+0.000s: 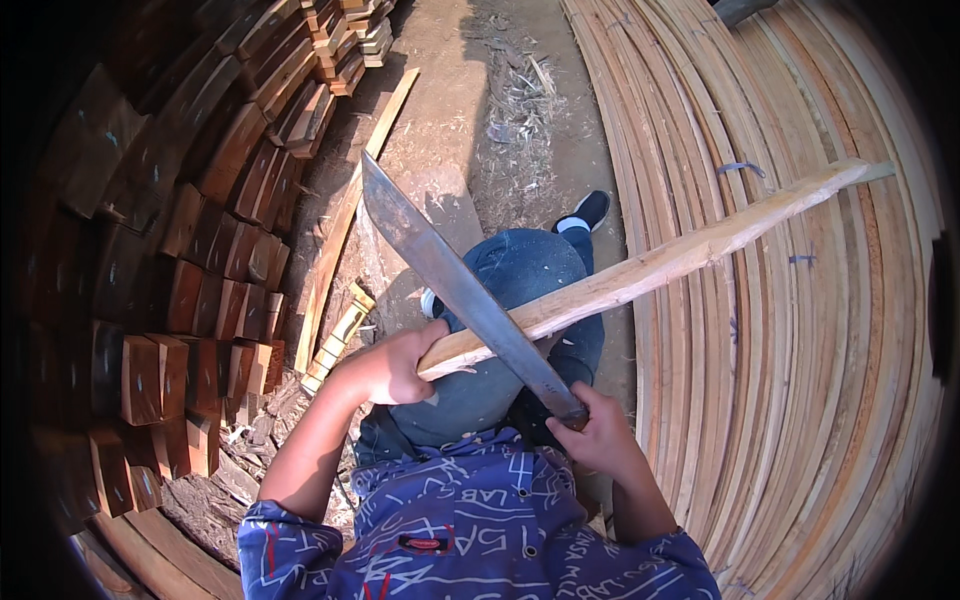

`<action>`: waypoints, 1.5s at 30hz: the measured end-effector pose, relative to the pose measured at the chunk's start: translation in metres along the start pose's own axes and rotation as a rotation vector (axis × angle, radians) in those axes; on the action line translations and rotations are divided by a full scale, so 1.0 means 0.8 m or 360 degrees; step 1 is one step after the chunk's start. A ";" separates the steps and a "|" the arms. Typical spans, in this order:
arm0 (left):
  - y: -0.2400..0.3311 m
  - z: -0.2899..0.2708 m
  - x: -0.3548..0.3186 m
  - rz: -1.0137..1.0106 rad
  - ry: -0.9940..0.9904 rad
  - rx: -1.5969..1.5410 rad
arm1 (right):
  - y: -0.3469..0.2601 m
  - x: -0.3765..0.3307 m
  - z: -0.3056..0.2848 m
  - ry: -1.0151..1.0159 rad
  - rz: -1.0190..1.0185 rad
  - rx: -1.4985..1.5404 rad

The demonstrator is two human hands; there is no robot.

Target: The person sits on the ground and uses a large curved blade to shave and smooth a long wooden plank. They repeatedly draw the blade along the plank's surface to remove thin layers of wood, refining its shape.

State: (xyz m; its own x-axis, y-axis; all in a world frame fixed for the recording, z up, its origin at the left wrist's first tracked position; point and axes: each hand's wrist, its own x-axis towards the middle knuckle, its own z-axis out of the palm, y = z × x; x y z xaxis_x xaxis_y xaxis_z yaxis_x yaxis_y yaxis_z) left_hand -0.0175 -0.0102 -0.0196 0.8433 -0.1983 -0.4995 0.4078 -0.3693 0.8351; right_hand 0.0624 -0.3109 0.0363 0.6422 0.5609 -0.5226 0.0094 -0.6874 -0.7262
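A long, rough-hewn strip of pale wood [660, 263] slants across my lap, its far end over the boards at the right. Around its near end my left hand [400, 362] is closed. My right hand [598, 430] grips a machete [455, 280] by its handle, which the fingers mostly hide. The broad, dark steel blade points up and to the left, and crosses over the wood strip just right of my left hand. Whether blade and wood touch, I cannot tell.
Stacked timber blocks [215, 290] rise close on my left. Long sawn boards [720, 330] lie piled along my right. A loose plank [355, 220] and a short yellowish ridged piece [338, 337] lie on the ground by the left stack. Wood shavings [520, 110] litter the ground ahead.
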 end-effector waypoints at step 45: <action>-0.002 0.005 0.000 0.0092 0.0098 -0.0054 | 0.012 -0.011 -0.020 0.0630 0.0381 0.0613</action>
State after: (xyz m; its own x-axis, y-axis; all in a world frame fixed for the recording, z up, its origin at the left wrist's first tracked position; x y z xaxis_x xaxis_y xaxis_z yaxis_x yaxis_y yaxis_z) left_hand -0.0195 -0.0133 -0.0222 0.8853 -0.1618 -0.4360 0.3684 -0.3278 0.8699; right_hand 0.0695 -0.3297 0.0410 0.8294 0.1462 -0.5391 -0.4013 -0.5153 -0.7572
